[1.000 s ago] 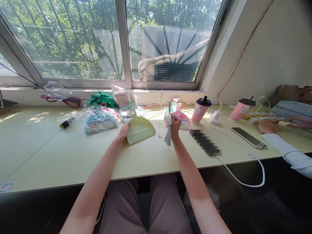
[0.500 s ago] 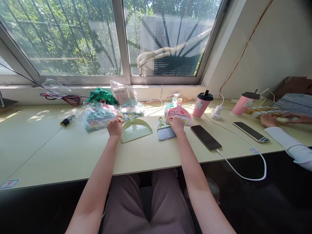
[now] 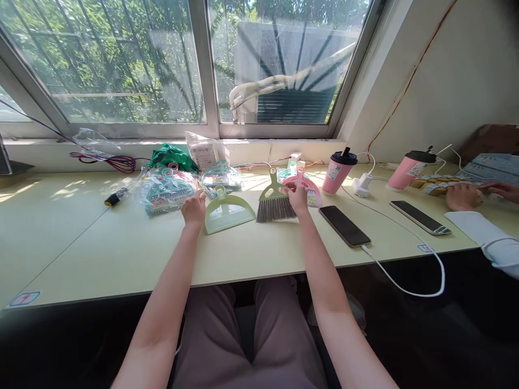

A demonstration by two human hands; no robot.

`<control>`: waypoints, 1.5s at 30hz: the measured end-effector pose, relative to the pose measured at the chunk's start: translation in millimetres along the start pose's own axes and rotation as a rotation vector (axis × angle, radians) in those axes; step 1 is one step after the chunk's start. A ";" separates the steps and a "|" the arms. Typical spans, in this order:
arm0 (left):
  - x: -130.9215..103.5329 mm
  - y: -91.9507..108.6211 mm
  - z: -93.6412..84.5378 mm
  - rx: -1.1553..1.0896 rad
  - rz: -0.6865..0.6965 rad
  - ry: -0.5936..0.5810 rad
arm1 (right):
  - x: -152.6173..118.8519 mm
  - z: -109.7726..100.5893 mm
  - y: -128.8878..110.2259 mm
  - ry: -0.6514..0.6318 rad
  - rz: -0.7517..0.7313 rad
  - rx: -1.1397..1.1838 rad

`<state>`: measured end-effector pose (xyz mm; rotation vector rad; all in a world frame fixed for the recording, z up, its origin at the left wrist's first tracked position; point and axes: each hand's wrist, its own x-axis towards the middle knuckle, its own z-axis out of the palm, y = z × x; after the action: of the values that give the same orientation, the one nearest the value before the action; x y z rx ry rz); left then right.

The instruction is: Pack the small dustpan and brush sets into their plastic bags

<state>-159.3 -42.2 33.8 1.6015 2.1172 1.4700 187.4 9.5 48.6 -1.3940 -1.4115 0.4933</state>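
A pale green dustpan (image 3: 230,212) lies on the table in front of me, its handle pointing toward the window. At its left edge is my left hand (image 3: 193,208), fingers closed in a pinch on the rim. Just right of the dustpan, a small green hand broom (image 3: 272,189) stands with its dark bristles (image 3: 275,209) facing down and its handle up. My right hand (image 3: 298,198) grips the broom at its right side, with fingertips on the green head. The right end of the bristles is partly hidden by that hand.
Behind are plastic-wrapped dustpan sets (image 3: 168,189), another wrapped set (image 3: 221,177) and a pink set (image 3: 308,190). A screwdriver (image 3: 115,196) lies left. To the right are a pink cup (image 3: 337,175), a charging phone (image 3: 344,226), a second phone (image 3: 419,217) and a co-worker's hand (image 3: 463,196).
The hand broom has been tipped more upright by my right hand, its handle now higher and its bristles looking darker. My left hand and the dustpan stay nearly in place.
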 end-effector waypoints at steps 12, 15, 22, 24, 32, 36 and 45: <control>-18.4 25.7 18.6 -0.281 0.114 -0.172 | -48.6 59.1 -39.4 -0.219 -0.173 0.442; -26.8 34.7 21.8 -0.431 0.165 -0.300 | -63.1 72.4 -42.5 -0.018 -0.329 0.254; -35.6 47.8 30.2 -0.583 0.257 -0.396 | -69.2 74.6 -41.4 0.178 -0.369 -0.081; -36.5 48.3 29.8 -0.629 0.264 -0.385 | -63.5 72.2 -40.1 0.152 -0.333 -0.010; -30.6 39.9 34.6 -0.572 0.190 -0.371 | -48.4 69.4 -29.5 -0.197 -0.067 0.315; -29.3 39.3 37.6 -0.554 0.200 -0.349 | -54.2 75.7 -28.8 -0.152 0.020 0.324; -33.4 42.8 30.6 -0.519 0.139 -0.316 | -44.0 71.8 -26.4 -0.326 0.055 0.406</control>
<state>-97.5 -50.5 34.4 1.6543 1.3413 1.5166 103.9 -10.3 27.9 -1.0554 -1.4288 1.0188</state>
